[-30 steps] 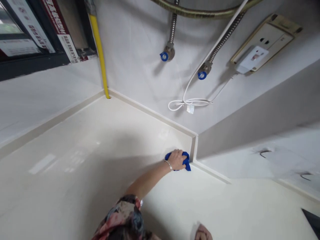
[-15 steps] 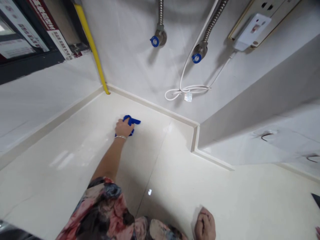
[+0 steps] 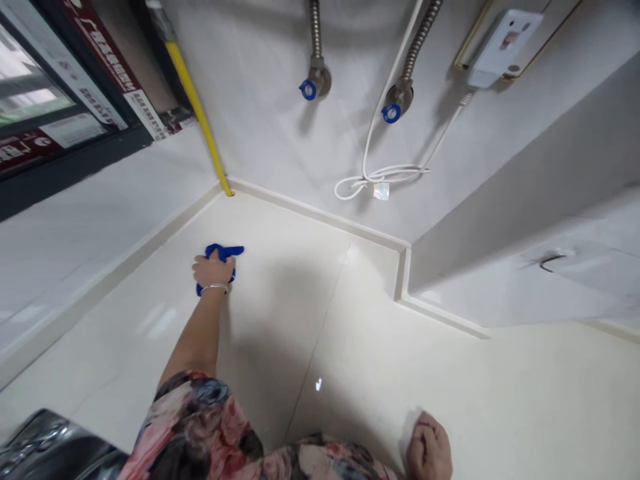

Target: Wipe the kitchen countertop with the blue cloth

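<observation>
My left hand (image 3: 214, 270) reaches out over the cream countertop (image 3: 310, 280) and presses down on a bunched blue cloth (image 3: 226, 251), fingers closed over it. The cloth lies near the far left corner of the counter, short of the raised edge strip. A silver bracelet sits on that wrist, and a floral sleeve covers the upper arm. My right hand (image 3: 429, 448) rests on the countertop at the bottom right, fingers curled into a fist, with nothing visible in it.
A yellow pipe (image 3: 200, 113) runs down into the counter's corner. On the white wall hang two blue-handled valves (image 3: 307, 89) (image 3: 391, 113), a coiled white cable (image 3: 380, 177) and a plugged socket (image 3: 505, 37). A wall block (image 3: 500, 293) juts out at right. A dark shiny object (image 3: 45, 447) shows at bottom left.
My left hand has swept the blue cloth from the inner corner at right across the counter to the left, toward the yellow pipe. The right hand stays near the bottom edge.
</observation>
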Demonstrator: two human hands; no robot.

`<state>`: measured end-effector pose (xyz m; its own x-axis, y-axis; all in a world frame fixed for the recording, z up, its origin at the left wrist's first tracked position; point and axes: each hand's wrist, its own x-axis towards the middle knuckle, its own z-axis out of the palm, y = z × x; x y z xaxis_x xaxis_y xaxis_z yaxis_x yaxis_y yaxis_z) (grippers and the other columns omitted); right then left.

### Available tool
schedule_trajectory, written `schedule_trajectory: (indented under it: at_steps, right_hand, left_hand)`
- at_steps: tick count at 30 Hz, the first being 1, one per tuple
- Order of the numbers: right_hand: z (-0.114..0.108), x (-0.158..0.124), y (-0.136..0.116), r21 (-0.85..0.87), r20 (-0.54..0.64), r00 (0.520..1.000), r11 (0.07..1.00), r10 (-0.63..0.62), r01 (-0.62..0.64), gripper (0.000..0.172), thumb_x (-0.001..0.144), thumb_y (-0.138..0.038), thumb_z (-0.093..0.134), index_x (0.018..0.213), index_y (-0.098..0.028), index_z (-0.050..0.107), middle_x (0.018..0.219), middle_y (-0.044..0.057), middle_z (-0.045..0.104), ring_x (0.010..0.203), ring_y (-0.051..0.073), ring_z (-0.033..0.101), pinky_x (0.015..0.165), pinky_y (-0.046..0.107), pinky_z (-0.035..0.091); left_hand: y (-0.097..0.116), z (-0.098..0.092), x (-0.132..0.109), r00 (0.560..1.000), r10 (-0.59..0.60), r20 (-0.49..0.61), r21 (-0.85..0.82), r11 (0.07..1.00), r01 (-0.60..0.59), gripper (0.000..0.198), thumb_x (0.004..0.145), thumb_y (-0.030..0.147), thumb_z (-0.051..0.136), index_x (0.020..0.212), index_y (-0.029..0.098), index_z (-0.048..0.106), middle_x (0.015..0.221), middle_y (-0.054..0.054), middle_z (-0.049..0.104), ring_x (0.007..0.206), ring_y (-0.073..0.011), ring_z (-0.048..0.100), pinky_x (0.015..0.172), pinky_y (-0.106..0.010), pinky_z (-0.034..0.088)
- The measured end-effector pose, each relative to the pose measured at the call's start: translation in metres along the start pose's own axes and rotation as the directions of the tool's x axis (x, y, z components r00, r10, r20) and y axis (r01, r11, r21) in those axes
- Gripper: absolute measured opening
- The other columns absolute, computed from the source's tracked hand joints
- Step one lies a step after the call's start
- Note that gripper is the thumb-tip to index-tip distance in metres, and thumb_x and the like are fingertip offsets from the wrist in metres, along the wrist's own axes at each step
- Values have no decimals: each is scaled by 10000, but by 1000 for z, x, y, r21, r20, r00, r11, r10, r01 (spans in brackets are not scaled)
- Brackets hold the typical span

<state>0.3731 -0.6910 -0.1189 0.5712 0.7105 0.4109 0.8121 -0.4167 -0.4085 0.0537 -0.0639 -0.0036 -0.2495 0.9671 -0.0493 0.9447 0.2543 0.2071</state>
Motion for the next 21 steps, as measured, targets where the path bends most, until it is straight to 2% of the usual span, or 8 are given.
schedule_trajectory:
  at_steps: [3,6,8,11,14,18,21]
  right_hand:
    - [1,1,-1,-2,-21,999,1000,25,-25,290,991,-300,479,768,-221,646,961,105,692,896,263,651,812,379,508]
    - [2,0,0,-14,-31,999,1000,20,-21,298,999,-304,462,779,-220,645,976,109,694,905,261,651,829,379,509]
    - [2,1,1,-21,-12,1000,1000,-17,17,279,994,-285,470,799,-217,658,994,109,697,918,255,655,838,372,513]
    - [1,2,0,-11,-11,1000,1000,-27,27,265,987,-268,487,798,-215,665,1014,108,701,940,253,660,852,371,516]
    - [1,5,-5,39,-23,999,999,29,-28,296,997,-289,477,776,-215,660,993,104,700,929,256,660,857,386,520]
    - [0,9,-10,76,-18,997,995,69,-67,313,997,-313,474,766,-209,658,981,115,696,927,274,667,858,420,535]
    - [-2,11,-11,91,-9,997,993,73,-72,327,998,-342,475,766,-205,660,966,127,692,907,281,664,846,439,545]
  left_hand:
    - [45,14,-20,990,137,20,-15,990,-137,573,968,526,518,1473,270,603,1392,-185,524,1224,-395,536,967,-489,482]
    - [101,30,-53,935,349,65,-37,937,-347,578,971,495,523,1480,232,604,1373,-222,520,1214,-417,534,956,-487,479]
    - [138,39,-83,876,472,102,-67,882,-467,571,977,487,514,1480,233,603,1351,-219,527,1196,-408,538,964,-485,475]
    - [182,49,-139,750,638,173,-130,770,-625,573,984,463,506,1498,218,580,1332,-215,532,1194,-401,532,1001,-502,459]
    - [207,56,-205,607,766,211,-185,641,-745,533,975,463,534,1446,229,624,1291,-194,556,1176,-371,543,1016,-488,455]
    - [216,66,-303,383,891,243,-273,442,-855,496,940,483,589,1364,239,674,1269,-180,574,1157,-359,549,1009,-487,458]
    - [209,77,-368,247,937,247,-337,322,-885,474,908,518,629,1297,259,704,1273,-158,586,1162,-351,547,1015,-484,461]
